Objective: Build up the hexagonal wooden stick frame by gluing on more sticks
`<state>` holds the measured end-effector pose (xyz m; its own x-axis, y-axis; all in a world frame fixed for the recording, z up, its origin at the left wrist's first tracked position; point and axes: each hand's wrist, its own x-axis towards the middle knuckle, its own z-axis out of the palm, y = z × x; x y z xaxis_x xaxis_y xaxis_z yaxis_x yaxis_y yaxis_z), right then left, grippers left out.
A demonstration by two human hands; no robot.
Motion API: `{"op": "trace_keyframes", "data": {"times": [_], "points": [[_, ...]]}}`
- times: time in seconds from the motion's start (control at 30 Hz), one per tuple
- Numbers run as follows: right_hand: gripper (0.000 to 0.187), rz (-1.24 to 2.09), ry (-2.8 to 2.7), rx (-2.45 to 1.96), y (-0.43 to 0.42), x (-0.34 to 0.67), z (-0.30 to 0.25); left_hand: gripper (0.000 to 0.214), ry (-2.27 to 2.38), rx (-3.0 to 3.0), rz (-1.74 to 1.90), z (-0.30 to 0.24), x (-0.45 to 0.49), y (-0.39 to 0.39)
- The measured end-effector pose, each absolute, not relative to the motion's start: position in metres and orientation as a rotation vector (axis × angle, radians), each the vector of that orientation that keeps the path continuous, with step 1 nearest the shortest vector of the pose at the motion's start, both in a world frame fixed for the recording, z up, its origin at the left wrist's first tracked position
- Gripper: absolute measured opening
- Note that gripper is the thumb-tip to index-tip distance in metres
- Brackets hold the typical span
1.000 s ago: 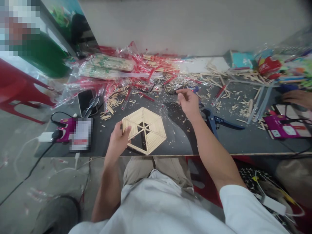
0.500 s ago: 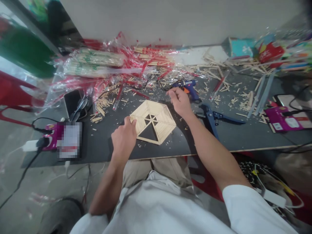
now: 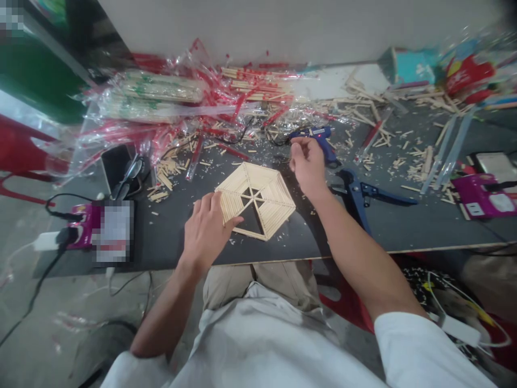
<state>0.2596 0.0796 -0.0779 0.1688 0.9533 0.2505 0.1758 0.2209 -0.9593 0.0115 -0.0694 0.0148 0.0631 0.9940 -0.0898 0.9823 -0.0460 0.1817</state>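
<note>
One stick hexagon [image 3: 258,196]; my left hand [image 3: 208,229] clasps its edge. Right hand [image 3: 309,167] curls beside one glue gun [image 3: 319,137], grip unclear.

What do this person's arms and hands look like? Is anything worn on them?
The left hand and right hand are bare: no gloves, rings or watch show. The forearms are uncovered too, and loose white sleeves cover the upper arms.
</note>
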Motion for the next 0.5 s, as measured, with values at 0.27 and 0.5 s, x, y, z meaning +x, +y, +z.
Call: {"op": "trace_keyframes", "data": {"times": [0.27,0.5], "points": [[0.052,0.753,-1.127,-1.196,0.08,0.262,-0.071,0.044,1.837,2.282,0.091,0.012,0.004,-0.041],[0.029,0.817,-1.162,-1.139,0.077,0.259,-0.064,0.046,1.556,2.351,-0.038,0.029,-0.024,0.007]]}}
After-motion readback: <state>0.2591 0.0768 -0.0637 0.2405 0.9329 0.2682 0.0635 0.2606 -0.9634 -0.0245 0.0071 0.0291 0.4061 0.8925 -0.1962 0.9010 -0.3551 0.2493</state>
